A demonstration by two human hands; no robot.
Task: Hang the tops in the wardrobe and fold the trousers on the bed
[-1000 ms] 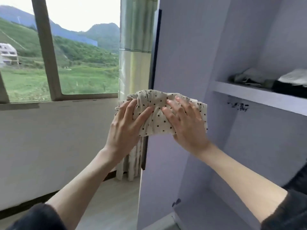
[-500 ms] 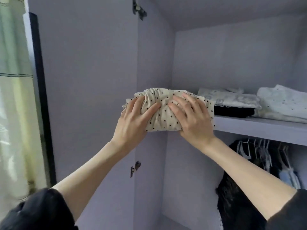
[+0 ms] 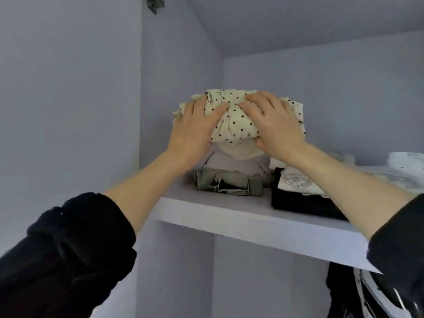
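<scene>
Both hands, left hand and right hand, curl around a folded dotted garment above the stack on the wardrobe shelf; whether it touches the pile below is hidden.

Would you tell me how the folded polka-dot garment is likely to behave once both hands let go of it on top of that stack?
The polka-dot garment looks soft and floppy: it bunches between the left hand and right hand. It probably springs open a little when released. It sits atop a tall narrow stack above the grey jeans, so it may slump sideways.
</scene>
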